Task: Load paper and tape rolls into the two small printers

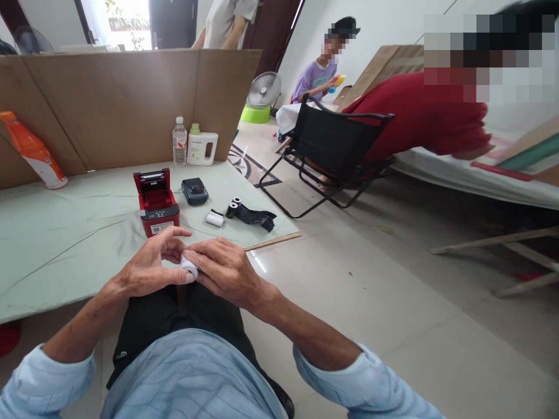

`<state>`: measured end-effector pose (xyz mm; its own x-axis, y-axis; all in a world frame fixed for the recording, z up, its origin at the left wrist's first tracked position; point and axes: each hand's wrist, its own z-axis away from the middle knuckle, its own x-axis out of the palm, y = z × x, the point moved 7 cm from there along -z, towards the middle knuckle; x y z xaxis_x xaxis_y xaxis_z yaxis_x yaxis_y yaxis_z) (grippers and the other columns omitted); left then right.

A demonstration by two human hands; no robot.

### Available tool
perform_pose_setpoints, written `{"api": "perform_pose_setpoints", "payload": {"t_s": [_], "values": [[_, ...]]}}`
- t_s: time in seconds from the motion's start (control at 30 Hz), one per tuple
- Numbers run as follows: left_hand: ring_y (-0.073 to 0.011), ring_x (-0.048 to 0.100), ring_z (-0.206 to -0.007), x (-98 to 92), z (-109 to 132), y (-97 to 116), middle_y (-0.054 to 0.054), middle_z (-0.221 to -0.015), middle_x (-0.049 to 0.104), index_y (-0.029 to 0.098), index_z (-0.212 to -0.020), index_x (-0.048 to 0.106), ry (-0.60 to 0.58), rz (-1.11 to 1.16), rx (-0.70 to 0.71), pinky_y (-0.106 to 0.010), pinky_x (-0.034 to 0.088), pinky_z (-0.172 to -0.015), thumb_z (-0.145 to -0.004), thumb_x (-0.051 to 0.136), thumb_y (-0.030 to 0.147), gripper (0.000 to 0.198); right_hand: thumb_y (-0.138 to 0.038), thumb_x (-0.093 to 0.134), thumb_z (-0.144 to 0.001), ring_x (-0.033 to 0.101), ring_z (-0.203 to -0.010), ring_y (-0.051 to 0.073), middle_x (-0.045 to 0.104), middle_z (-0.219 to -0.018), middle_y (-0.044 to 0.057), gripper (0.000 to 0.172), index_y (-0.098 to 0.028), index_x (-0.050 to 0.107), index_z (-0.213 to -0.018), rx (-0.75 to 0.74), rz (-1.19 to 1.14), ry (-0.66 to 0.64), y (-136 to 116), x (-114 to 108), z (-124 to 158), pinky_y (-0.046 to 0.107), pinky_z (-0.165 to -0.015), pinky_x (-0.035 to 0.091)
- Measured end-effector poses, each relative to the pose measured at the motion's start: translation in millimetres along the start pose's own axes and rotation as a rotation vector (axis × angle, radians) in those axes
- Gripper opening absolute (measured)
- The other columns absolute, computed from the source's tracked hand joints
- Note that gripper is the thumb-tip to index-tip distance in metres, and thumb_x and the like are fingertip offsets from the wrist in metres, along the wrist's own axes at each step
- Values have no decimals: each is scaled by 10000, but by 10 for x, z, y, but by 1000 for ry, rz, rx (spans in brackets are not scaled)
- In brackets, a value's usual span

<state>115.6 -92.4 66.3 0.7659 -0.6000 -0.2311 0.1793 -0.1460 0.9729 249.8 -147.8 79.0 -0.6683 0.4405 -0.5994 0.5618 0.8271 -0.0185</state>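
Observation:
A small white paper roll (188, 266) is held between my two hands, just above my lap at the table's near edge. My left hand (152, 265) grips it with the thumb at its end, the index finger stretched outward. The fingers of my right hand (225, 267) close on its other side. Just beyond stands a red receipt printer (159, 212) with its lid raised. To its right are a dark, compact device (194, 191), another white paper roll (215, 218) and black ribbon rolls (251, 214) with a loose strip trailing right.
The pale-covered table (87, 233) has a cardboard screen (131, 105) behind it. An orange bottle (39, 154), a water bottle (179, 142) and a white jug (202, 148) stand along it. Rightward are a black folding chair (336, 139), a person in red (419, 116) and a fan (264, 91).

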Motion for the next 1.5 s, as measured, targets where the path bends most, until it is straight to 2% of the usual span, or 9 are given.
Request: {"api": "perform_pose_setpoints", "payload": {"t_s": [0.3,0.43,0.53,0.63,0.73,0.83,1.0,1.1,1.5], "values": [[-197,688,-922,105,61,-200,-50,-1009,721,191,-1273,573,214,277,68,-362,531,-893,-657,925,283,716,-164,620,-1001,717,-863,210,766,-979,96,182,-174,680,-1173,34,0,49,-8,-35,33,346,-760,522],[-202,695,-950,140,66,-274,-55,-1036,716,204,-1286,545,250,356,58,-358,538,-888,-671,929,336,737,-173,610,-1011,710,-880,209,759,-982,98,180,-173,685,-1174,53,12,44,7,-66,35,344,-784,520],[-204,696,-971,157,45,-264,-57,-1062,707,212,-1309,527,92,305,-6,-366,536,-890,-704,896,334,719,-207,603,-1029,703,-857,200,748,-953,94,120,-163,688,-1103,17,5,-21,-5,-49,43,330,-766,508],[-238,689,-1064,161,50,-156,-72,-1109,715,211,-1340,525,-125,76,-88,-418,524,-956,-718,853,260,705,-222,577,-1051,698,-835,183,738,-922,75,116,-166,677,-1036,-70,-36,-147,-52,7,43,318,-759,498],[-261,678,-1099,128,59,-21,-76,-1128,716,211,-1362,521,-179,-77,-92,-458,518,-983,-720,829,239,712,-194,522,-1070,692,-819,166,748,-932,54,156,-183,671,-1026,-134,-26,-180,-87,9,27,309,-753,492],[-251,682,-1062,116,61,33,-63,-1100,711,212,-1355,513,-103,-57,-16,-448,524,-966,-725,834,255,709,-202,506,-1077,698,-839,174,759,-966,69,176,-173,674,-1036,-110,8,-126,-76,-29,9,313,-741,492],[-200,679,-993,127,83,-135,-33,-1045,705,220,-1296,516,24,72,40,-403,514,-970,-712,863,239,680,-217,532,-1067,682,-821,177,738,-940,73,156,-178,683,-1049,-32,-3,-96,-55,-30,45,319,-721,490],[-195,676,-989,131,91,-202,-41,-1058,705,225,-1265,527,59,133,40,-378,520,-942,-702,883,254,667,-220,540,-1061,670,-804,178,731,-937,72,153,-184,688,-1048,-10,-8,-87,-53,-29,60,325,-722,490],[-183,661,-929,145,89,-235,-37,-1023,706,224,-1211,544,138,250,70,-357,506,-900,-671,913,266,656,-217,582,-1036,664,-805,187,724,-941,77,156,-184,699,-1135,20,-11,-51,-22,-40,75,333,-722,491]]}}
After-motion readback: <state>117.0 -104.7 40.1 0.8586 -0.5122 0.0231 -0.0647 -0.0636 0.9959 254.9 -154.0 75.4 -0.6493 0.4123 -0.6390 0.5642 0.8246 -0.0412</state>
